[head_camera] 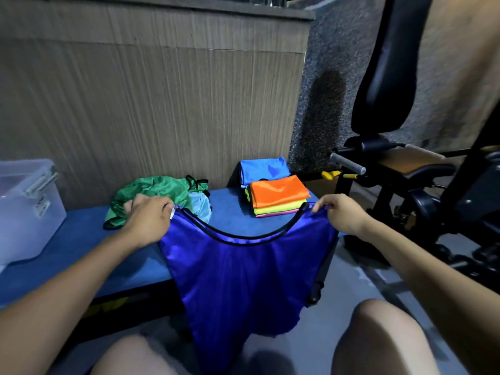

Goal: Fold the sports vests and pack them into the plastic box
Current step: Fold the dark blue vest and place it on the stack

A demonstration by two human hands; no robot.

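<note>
The left hand [147, 219] and the right hand [339, 213] each pinch a shoulder of the dark blue vest [243, 269], which hangs over the front edge of the blue desk [81, 244]. Folded vests [277, 197] are stacked behind it, a crumpled green vest [151, 192] lies beside the left hand, and the plastic box [25, 209] stands at the desk's left end.

Box [27, 201] sits at the bench's [81, 239] left end, loose vests [151, 193] mid-bench behind the left hand [147, 219], folded stack [276, 196] on the right end. Held vest [243, 272] hangs off the front edge between both hands.
</note>
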